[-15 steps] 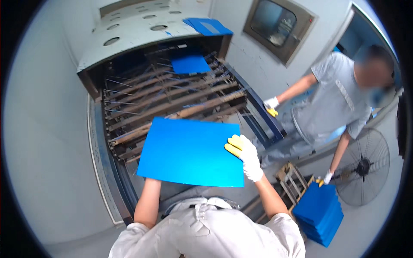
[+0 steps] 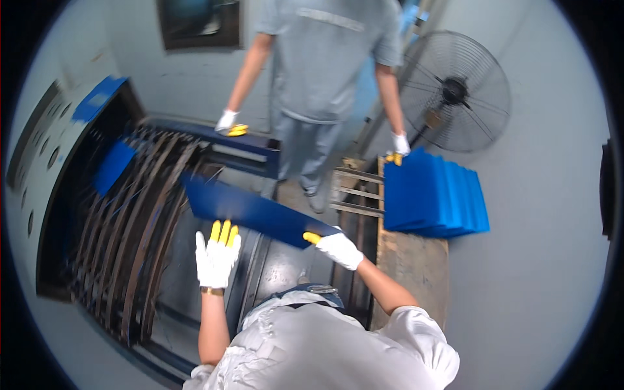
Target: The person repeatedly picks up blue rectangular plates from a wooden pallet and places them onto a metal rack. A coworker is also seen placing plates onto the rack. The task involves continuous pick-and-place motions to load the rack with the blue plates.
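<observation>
Yellow-tipped right fingers (image 2: 312,238) pinch a thin, flat, glossy blue sheet (image 2: 253,213); left fingers (image 2: 225,233) stretch straight, empty.

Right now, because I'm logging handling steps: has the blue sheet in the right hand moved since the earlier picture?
Yes. Against the slatted rack, the held sheet has swung away, toward the blue stack, and tilted; the view turned too.

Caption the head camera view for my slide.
Gloved right hand holding a blue sheet near a slatted conveyor while a co-worker stands by stacked blue sheets.
</observation>
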